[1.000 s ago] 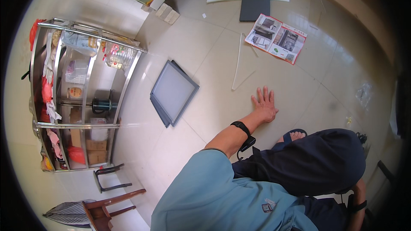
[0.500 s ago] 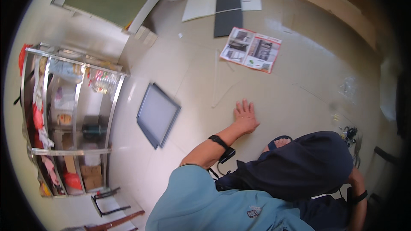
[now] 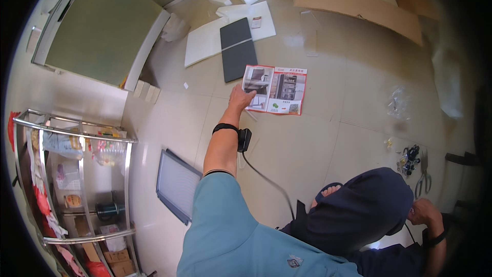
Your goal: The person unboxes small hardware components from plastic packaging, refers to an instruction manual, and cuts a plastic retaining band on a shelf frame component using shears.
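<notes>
My left hand is stretched far forward over the tiled floor, and its fingers close on the left edge of a printed colour leaflet that lies flat. A black wristband with a small device and cable sits on that wrist. My right hand rests low at the right by my dark-clothed knee; its fingers are too small to read. A dark rectangular panel lies just beyond the leaflet.
White boards and flat cardboard lie at the far side. A grey framed panel lies on the floor at the left beside a metal shelf rack. Scissors, small hardware and a clear bag are at the right.
My left hand has lifted from lying flat on the floor and reached forward to the leaflet's edge. The view has shifted toward the leaflet and the boards.
</notes>
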Demonstrator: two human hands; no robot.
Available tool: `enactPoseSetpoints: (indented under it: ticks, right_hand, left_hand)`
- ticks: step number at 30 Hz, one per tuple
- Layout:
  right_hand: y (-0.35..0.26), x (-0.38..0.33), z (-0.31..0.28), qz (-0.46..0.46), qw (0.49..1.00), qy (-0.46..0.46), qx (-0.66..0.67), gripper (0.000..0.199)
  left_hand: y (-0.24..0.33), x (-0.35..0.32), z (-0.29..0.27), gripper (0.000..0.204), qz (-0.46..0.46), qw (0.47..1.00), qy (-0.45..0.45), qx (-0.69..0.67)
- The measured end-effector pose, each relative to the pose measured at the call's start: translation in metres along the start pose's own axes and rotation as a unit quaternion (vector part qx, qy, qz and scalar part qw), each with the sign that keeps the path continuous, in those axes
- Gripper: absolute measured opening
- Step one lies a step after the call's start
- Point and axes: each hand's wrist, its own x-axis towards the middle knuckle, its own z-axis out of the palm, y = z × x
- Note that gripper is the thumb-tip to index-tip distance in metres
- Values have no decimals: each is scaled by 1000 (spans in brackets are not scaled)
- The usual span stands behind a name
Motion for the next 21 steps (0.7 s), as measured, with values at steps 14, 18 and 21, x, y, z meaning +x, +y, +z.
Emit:
enactPoseSetpoints:
  ticks: [14,18,21]
  right_hand:
    - [-5,16,-22,131,986,-23,101,28]
    - [13,19,-11,158,978,39,130,30]
    - [24,13,-10,180,970,16,161,27]
  left_hand:
    - [43,10,42,42,63,994,69,63]
    - [18,81,45,52,92,975,196,43]
    - [49,105,35,85,-49,973,212,82]
